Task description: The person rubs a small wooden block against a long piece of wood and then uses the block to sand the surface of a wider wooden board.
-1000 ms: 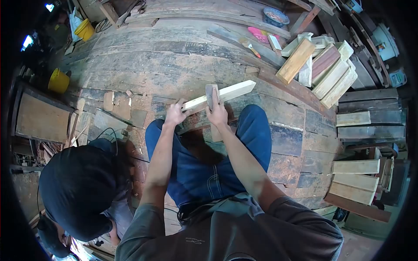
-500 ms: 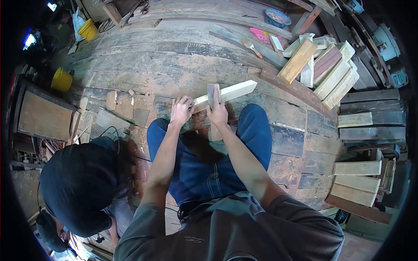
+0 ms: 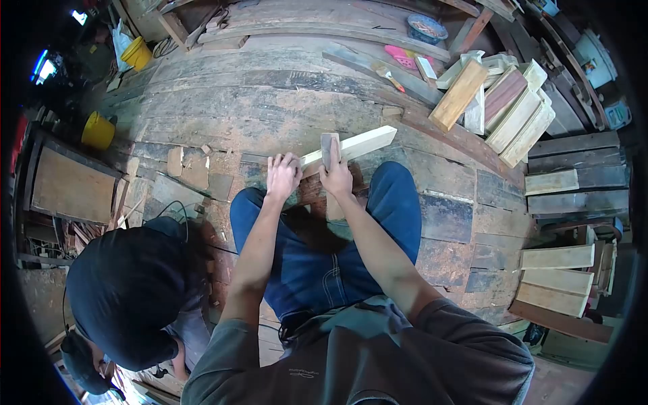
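A pale wooden board (image 3: 370,141) lies at a slant above my knees, its far end pointing up and right. At its lower left end, my left hand (image 3: 283,177) grips the board with curled fingers. My right hand (image 3: 336,178) is closed around a flat grey-brown sanding block (image 3: 329,147), with a finger stretched along it. The block rests across the middle of the board and hides part of it. The board's underside is hidden.
Beside me on the left crouches a person in dark clothing (image 3: 128,290). Stacked wooden pieces (image 3: 459,94) lie at the upper right, near a paintbrush (image 3: 391,78). More boards (image 3: 557,258) are at the right. Yellow buckets (image 3: 98,130) stand at the left. Sawdust covers the plank floor (image 3: 263,101).
The view has shifted slightly. Both hands keep their hold, and the block sits at nearly the same spot on the board.
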Tool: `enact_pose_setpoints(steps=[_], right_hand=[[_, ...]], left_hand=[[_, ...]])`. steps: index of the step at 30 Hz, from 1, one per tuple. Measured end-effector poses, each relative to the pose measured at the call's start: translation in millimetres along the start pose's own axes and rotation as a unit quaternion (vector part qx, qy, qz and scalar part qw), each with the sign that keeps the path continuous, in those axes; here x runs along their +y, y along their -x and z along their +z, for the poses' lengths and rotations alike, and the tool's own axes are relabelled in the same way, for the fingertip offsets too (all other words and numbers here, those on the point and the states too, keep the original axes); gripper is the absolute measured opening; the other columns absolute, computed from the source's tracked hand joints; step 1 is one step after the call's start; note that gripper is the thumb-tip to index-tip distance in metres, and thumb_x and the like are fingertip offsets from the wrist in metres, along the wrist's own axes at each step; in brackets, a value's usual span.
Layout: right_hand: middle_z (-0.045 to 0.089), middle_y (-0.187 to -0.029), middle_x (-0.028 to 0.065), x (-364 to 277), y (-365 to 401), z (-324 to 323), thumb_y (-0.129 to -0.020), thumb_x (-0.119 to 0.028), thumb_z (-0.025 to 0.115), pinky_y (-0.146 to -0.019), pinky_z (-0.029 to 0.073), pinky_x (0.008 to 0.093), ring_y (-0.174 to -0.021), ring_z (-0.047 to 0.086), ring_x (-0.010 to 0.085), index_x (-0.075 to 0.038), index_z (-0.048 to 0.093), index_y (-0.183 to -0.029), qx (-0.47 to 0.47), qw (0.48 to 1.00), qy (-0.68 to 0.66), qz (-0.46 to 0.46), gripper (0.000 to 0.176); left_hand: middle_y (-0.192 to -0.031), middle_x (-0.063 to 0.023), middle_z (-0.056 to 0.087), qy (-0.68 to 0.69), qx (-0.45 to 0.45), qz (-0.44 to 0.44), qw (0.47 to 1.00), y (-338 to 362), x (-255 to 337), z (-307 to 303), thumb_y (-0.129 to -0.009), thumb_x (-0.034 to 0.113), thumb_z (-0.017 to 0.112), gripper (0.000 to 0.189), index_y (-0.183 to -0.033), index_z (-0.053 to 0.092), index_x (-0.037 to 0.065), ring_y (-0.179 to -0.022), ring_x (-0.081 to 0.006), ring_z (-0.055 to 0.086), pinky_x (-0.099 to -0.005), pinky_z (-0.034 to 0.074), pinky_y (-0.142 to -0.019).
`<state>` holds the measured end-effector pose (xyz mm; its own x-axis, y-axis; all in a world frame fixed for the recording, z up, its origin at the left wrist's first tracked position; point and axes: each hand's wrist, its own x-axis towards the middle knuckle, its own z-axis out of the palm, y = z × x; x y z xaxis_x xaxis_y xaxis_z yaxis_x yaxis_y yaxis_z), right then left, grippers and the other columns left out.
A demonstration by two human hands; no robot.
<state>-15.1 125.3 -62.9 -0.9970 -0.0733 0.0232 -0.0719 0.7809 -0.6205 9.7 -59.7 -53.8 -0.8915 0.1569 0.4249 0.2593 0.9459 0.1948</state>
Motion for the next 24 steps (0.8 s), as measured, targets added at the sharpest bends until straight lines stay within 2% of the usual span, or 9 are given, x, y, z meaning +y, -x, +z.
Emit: enact_pose_setpoints(steps=[6, 9, 12, 15, 18, 21, 24], right_hand=[[0.06, -0.112, 0.0378, 2, -2, 4, -0.089, -0.033, 0.062, -0.084, 0.057, 0.0556, -0.091, 0.067, 0.0519, -0.03, 0.002, -0.164, -0.004, 1.0, 0.001, 0.002, 0.096], [0.058, -0.116, 0.0394, 3, -2, 4, -0.09, -0.033, 0.062, -0.087, 0.056, 0.0562, -0.097, 0.066, 0.0528, -0.031, 0.001, -0.164, -0.018, 1.0, -0.006, 0.016, 0.096], [0.055, -0.121, 0.0419, 2, -2, 4, -0.09, -0.032, 0.06, -0.092, 0.055, 0.0564, -0.103, 0.064, 0.0543, -0.033, 0.003, -0.164, -0.013, 0.999, -0.021, 0.028, 0.094], [0.052, -0.133, 0.0392, 0, -2, 1, -0.089, -0.03, 0.062, -0.098, 0.052, 0.0556, -0.111, 0.06, 0.0547, -0.035, 0.004, -0.163, -0.009, 0.997, -0.064, 0.046, 0.095], [0.048, -0.144, 0.034, 0, -6, -4, -0.089, -0.027, 0.062, -0.104, 0.049, 0.0508, -0.12, 0.058, 0.052, -0.032, 0.012, -0.164, -0.033, 0.987, -0.13, 0.084, 0.089], [0.051, -0.145, 0.0287, 4, -9, 0, -0.09, -0.03, 0.06, -0.106, 0.047, 0.0482, -0.124, 0.059, 0.0449, -0.032, 0.021, -0.163, 0.018, 0.969, -0.242, 0.057, 0.082], [0.042, -0.158, 0.0202, 7, -16, 1, -0.09, -0.023, 0.058, -0.114, 0.039, 0.0397, -0.139, 0.05, 0.0324, -0.026, 0.025, -0.163, 0.028, 0.931, -0.363, 0.031, 0.08]], left_hand=[[-0.106, 0.0008, 0.063, -0.015, -0.012, -0.009, 1.0, 2, -2, 1, -0.079, 0.015, 0.071, 0.01, -0.088, 0.069, 0.013, -0.099, -0.0246, 0.059, -0.0436, 0.043, -0.088], [-0.108, 0.0009, 0.063, -0.019, -0.019, -0.016, 1.0, 2, -1, -1, -0.081, 0.015, 0.069, 0.01, -0.09, 0.069, 0.014, -0.099, -0.0253, 0.059, -0.0441, 0.042, -0.088], [-0.109, 0.0008, 0.063, -0.012, -0.035, -0.025, 0.999, 2, 1, -4, -0.083, 0.014, 0.067, 0.008, -0.091, 0.068, 0.014, -0.099, -0.026, 0.058, -0.0448, 0.042, -0.088], [-0.108, 0.0006, 0.062, 0.0, -0.05, -0.036, 0.998, 2, 1, -4, -0.086, 0.013, 0.066, 0.006, -0.091, 0.068, 0.014, -0.099, -0.0269, 0.058, -0.0456, 0.041, -0.089], [-0.108, 0.0003, 0.062, -0.001, -0.061, -0.048, 0.997, 3, 0, 0, -0.087, 0.013, 0.065, 0.005, -0.091, 0.068, 0.013, -0.1, -0.0277, 0.058, -0.0462, 0.041, -0.09], [-0.108, 0.0004, 0.061, -0.005, -0.058, -0.052, 0.997, 5, -4, 7, -0.087, 0.013, 0.066, 0.005, -0.091, 0.068, 0.013, -0.1, -0.0282, 0.057, -0.0467, 0.041, -0.09], [-0.11, 0.0003, 0.06, -0.003, -0.065, -0.052, 0.997, 6, -5, 10, -0.088, 0.013, 0.066, 0.006, -0.093, 0.067, 0.013, -0.102, -0.0289, 0.057, -0.0471, 0.041, -0.091]])
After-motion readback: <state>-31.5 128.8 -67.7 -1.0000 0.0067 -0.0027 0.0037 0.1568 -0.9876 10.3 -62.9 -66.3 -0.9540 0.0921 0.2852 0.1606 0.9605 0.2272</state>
